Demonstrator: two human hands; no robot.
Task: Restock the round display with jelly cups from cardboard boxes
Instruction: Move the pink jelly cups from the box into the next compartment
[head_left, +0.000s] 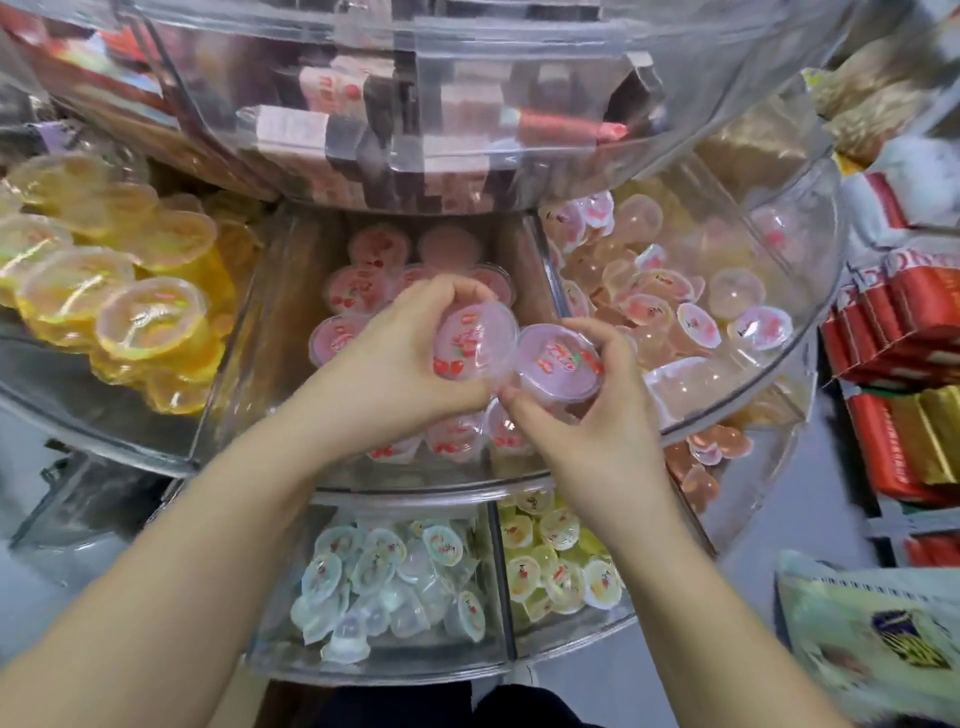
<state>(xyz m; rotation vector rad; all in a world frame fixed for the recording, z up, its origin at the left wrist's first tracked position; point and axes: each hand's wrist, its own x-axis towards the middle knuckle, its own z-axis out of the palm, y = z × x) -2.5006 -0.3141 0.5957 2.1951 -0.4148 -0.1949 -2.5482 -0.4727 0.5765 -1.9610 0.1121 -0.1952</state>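
Two pink jelly cups sit over the round display's (363, 483) middle compartment: the left hand (400, 358) grips one pink cup (475, 343), the right hand (597, 415) pinches another cup (558, 361). Lid print is unreadable; blurred red packets (904, 312) far right.

above: overhanging clear acrylic upper tier (467, 171) — low headroom | sides: clear divider walls (545, 270) | front: open — both forearms enter there

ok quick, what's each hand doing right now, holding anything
Left hand: fingers curled round a pink cherry-printed plastic jelly cup.
Right hand: fingers and thumb pinching a second pink cherry-printed jelly cup.
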